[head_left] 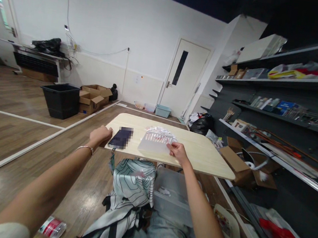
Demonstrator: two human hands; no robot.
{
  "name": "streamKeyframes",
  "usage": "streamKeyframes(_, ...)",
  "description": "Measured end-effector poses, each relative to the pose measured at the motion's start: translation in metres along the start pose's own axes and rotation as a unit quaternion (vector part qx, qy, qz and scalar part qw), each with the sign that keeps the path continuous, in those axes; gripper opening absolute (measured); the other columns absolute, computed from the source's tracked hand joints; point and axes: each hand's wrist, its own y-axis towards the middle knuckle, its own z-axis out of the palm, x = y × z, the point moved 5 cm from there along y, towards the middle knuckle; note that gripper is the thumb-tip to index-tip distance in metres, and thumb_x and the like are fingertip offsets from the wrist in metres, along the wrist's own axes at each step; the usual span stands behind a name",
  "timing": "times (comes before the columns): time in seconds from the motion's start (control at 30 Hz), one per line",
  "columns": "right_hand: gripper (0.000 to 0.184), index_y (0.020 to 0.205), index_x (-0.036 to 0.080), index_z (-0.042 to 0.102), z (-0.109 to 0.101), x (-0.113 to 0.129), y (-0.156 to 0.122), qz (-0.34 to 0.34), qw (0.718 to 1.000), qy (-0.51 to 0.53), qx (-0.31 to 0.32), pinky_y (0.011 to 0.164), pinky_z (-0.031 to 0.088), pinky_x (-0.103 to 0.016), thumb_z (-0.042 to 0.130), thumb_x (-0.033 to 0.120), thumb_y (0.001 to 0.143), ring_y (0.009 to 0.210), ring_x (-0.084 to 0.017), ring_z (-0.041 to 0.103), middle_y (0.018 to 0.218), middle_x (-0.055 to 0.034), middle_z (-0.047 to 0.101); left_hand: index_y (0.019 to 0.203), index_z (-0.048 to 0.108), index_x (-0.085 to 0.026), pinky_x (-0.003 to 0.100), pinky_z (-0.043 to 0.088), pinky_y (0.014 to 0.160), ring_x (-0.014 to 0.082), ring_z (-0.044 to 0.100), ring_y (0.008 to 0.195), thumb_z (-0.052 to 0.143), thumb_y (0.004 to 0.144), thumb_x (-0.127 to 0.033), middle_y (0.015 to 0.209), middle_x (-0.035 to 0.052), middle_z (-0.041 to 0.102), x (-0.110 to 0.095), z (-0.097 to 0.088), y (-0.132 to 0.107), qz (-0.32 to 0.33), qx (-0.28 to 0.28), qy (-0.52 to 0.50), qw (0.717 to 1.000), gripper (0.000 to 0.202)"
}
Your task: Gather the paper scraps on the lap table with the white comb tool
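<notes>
My right hand (177, 152) pinches the right side of a pale, translucent plastic sheet (152, 145) with a row of slots along its far edge. Just beyond the sheet, a heap of small white pieces (160, 129) lies on the light wooden table (198, 149). At the table's left edge, my left hand (100, 135) is closed, its fingers curled over the rim. A dark phone (119, 137), partly blurred out, lies right beside it on the tabletop, with a patterned strap (112, 161) hanging over the front edge.
Below the table are a patterned cloth bag (132, 180) and a clear plastic bin (172, 196). A bottle (53, 228) lies on the floor at left. A black bin (61, 101) and cardboard boxes (93, 99) stand farther off. Loaded shelves (282, 81) line the right wall.
</notes>
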Motion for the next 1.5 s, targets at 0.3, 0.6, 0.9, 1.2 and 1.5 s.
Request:
streamKeyframes(0.3, 0.057, 0.064, 0.021, 0.056, 0.0009, -0.0014, 0.0007, 0.002, 1.000, -0.006, 0.007, 0.042, 0.029, -0.023, 0.082, 0.071, 0.065, 0.042, -0.009, 0.042, 0.050, 0.0057, 0.047, 0.128, 0.068, -0.003, 0.047, 0.053, 0.088, 0.0421, 0.070, 0.112, 0.033, 0.095, -0.053, 0.121, 0.0298, 0.072, 0.0005, -0.0006, 0.0003, -0.007, 0.000, -0.003, 1.000, 0.069)
streamKeyframes(0.6, 0.048, 0.067, 0.022, 0.057, 0.0010, -0.0004, -0.0023, 0.013, 1.000, -0.016, 0.017, 0.040, 0.031, -0.024, 0.080, 0.063, 0.071, 0.041, -0.010, 0.041, 0.050, 0.0061, 0.047, 0.125, 0.070, -0.004, 0.047, 0.054, 0.086, 0.0423, 0.071, 0.110, 0.034, 0.095, -0.053, 0.119, 0.0298, 0.073, 0.0008, -0.0012, -0.0008, -0.006, -0.005, -0.007, 1.000, 0.068)
streamKeyframes(0.9, 0.047, 0.061, 0.021, 0.059, 0.0042, 0.0016, -0.0028, 0.003, 0.998, -0.036, 0.054, 0.046, 0.029, -0.025, 0.079, 0.062, 0.072, 0.050, -0.011, 0.039, 0.054, 0.0035, 0.050, 0.125, 0.071, -0.005, 0.047, 0.054, 0.087, 0.0427, 0.071, 0.110, 0.038, 0.094, -0.053, 0.119, 0.0303, 0.073, -0.0008, -0.0028, -0.0024, -0.008, -0.011, -0.008, 1.000, 0.066)
streamKeyframes(1.2, 0.053, 0.060, 0.019, 0.062, -0.0012, 0.0040, -0.0041, 0.014, 0.999, 0.031, 0.024, 0.049, 0.035, -0.025, 0.083, 0.067, 0.067, 0.050, -0.011, 0.045, 0.054, 0.0017, 0.055, 0.128, 0.068, -0.004, 0.048, 0.053, 0.088, 0.0429, 0.070, 0.112, 0.033, 0.095, -0.051, 0.121, 0.0298, 0.072, -0.0011, -0.0033, -0.0035, -0.009, 0.004, -0.007, 1.000, 0.068)
streamKeyframes(1.5, 0.054, 0.054, 0.020, 0.060, 0.0036, 0.0063, -0.0045, 0.001, 0.998, -0.037, 0.051, 0.049, 0.033, -0.025, 0.079, 0.067, 0.071, 0.049, -0.012, 0.045, 0.049, 0.0012, 0.053, 0.128, 0.068, -0.003, 0.047, 0.053, 0.087, 0.0425, 0.070, 0.111, 0.034, 0.094, -0.052, 0.121, 0.0309, 0.072, -0.0019, -0.0040, -0.0048, -0.010, 0.002, -0.012, 1.000, 0.069)
